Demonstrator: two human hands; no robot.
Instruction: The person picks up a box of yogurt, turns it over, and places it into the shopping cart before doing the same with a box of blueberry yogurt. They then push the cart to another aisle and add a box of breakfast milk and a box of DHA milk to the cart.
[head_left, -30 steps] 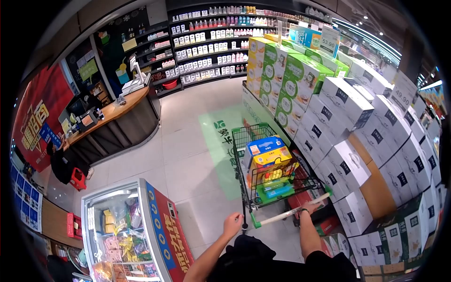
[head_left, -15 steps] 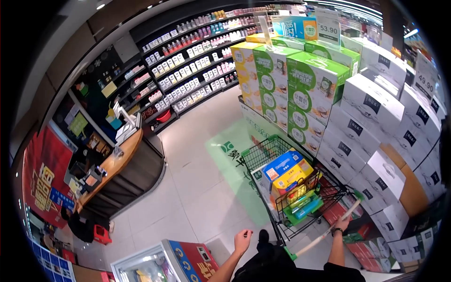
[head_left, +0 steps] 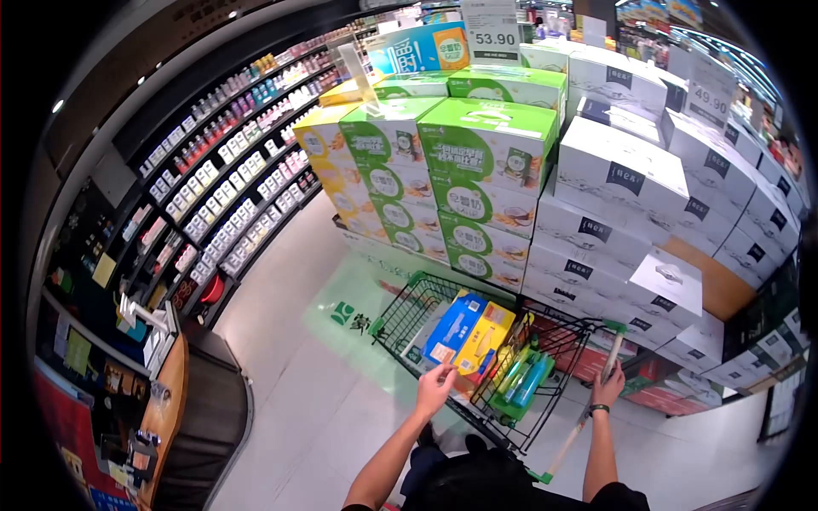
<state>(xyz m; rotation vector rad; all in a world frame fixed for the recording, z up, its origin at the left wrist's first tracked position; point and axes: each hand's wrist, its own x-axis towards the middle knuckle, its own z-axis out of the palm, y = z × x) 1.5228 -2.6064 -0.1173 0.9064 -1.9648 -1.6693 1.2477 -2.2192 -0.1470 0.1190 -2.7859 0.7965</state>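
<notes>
— Item: shopping cart (head_left: 399,313), parked beside stacked cartons (head_left: 490,183). Hands?
— Right hand (head_left: 608,387) grips handle bar (head_left: 578,434); left hand (head_left: 435,385) open, near blue box (head_left: 450,328). Steering step, I judge; a turn wants both hands

One cart (head_left: 394,317). Two hands: the left hand (head_left: 434,381) and the right hand (head_left: 607,387). One wristband (head_left: 599,410). Two flat boxes in the cart: one blue box (head_left: 452,328), one yellow box (head_left: 484,336). Two price signs (head_left: 494,30). One counter (head_left: 183,400). Green cases (head_left: 490,140) and white cases (head_left: 622,175) are too many to count surely.
</notes>
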